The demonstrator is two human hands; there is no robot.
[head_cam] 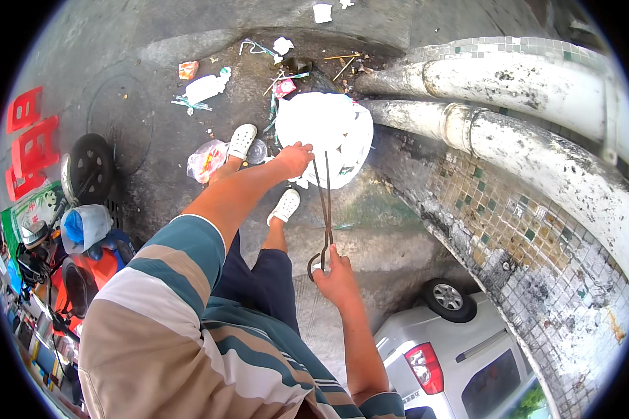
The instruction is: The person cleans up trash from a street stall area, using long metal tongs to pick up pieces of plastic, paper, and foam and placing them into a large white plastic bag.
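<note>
My right hand [339,278] grips the looped handles of long, dark metal tongs [326,209]. The tongs cross near the handles, and their slightly parted tips reach the near side of a white plastic bag [320,123]. Glare washes out most of the bag, though some contents show on its right side. At the bag's near left edge, my left hand [295,158] has its fingers curled on the plastic. Beside my white clog [242,140] are a clear plastic lid [257,151] and a knotted clear bag with red and yellow scraps [208,160].
Litter lies beyond my feet: a white crumpled wrapper [203,89], an orange packet [188,69], straws [191,103] and a pink box [284,88]. Stained pipes [534,141] and a tiled wall [519,209] border the right. A silver vehicle [451,356] and a motorbike wheel [90,167] stand nearby.
</note>
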